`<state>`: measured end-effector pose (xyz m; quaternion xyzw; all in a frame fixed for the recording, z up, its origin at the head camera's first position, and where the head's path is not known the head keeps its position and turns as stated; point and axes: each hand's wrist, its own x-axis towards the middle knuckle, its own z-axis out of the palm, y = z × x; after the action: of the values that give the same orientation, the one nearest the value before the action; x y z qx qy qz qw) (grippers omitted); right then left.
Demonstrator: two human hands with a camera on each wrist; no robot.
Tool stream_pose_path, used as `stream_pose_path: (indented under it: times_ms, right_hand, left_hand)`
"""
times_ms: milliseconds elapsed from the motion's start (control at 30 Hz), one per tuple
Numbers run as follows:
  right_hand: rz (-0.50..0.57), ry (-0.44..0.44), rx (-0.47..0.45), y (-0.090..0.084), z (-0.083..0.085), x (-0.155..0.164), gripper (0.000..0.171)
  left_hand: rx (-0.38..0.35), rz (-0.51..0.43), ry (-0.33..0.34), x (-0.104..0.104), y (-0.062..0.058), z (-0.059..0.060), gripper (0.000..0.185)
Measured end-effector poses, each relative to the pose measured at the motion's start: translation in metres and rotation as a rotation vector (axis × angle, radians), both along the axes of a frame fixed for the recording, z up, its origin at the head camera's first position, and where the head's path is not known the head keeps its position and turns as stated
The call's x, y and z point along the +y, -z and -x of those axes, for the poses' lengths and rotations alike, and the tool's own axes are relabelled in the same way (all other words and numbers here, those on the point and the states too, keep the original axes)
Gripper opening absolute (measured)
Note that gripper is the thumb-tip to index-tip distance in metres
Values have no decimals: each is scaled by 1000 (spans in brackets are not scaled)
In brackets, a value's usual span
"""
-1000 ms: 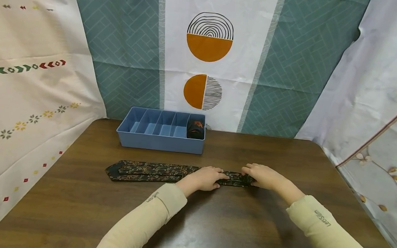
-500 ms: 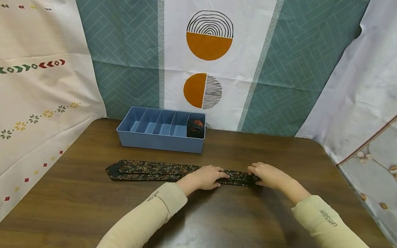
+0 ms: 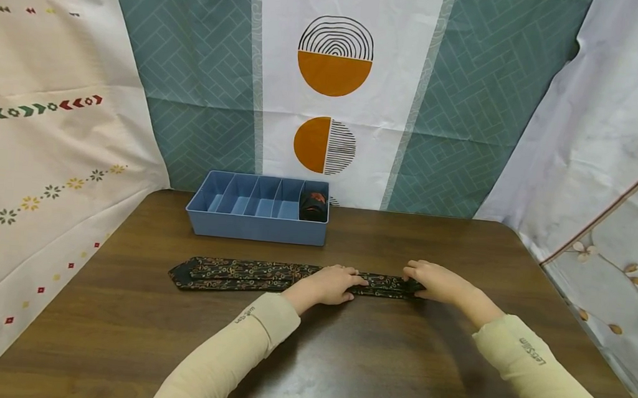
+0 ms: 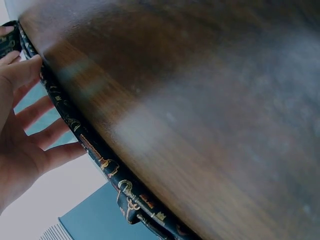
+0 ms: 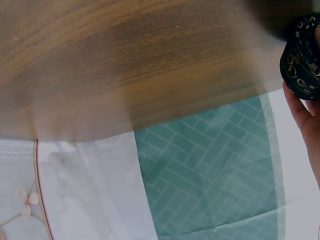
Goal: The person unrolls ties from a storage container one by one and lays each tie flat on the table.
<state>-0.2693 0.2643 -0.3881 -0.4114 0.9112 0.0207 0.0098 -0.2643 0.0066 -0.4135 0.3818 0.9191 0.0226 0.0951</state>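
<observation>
A dark patterned necktie [image 3: 246,272] lies lengthwise across the table, its pointed wide end at the left. My left hand [image 3: 330,284] rests on it right of the middle. In the left wrist view, the fingers of that hand [image 4: 22,155] are extended and spread along the tie [image 4: 111,167], and the thumb touches its edge. At the tie's right end my right hand [image 3: 437,283] grips the fabric between thumb and fingers. The right wrist view shows this end as a rounded, folded or rolled bundle [image 5: 302,67], partly cut off by the frame.
Behind the tie stands a blue divided box [image 3: 255,228]. A dark rolled item with an orange-red pattern [image 3: 314,207] sits in its rightmost compartment. The wooden table [image 3: 340,363] meets a patterned curtain [image 3: 461,110] at the back and cloths at both sides.
My right hand has shifted to the right along with the tie's gripped end. The left hand has stayed in place on the tie.
</observation>
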Motion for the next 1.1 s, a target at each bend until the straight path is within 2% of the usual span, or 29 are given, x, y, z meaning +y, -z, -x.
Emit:
stream_pose_path:
  times_ms: [333, 700, 900, 1100]
  right_hand:
    - [14, 30, -30, 0, -2, 4, 31]
    - [36, 46, -26, 4, -4, 14, 32]
    - [6, 76, -35, 3, -5, 20, 32]
    - [15, 59, -3, 1, -5, 24, 32]
  left_hand:
    - [-20, 12, -7, 0, -5, -1, 47]
    - [-38, -9, -18, -2, -2, -6, 47]
    - [-21, 17, -3, -2, 0, -3, 47]
    - [-19, 37, 12, -2, 0, -1, 49]
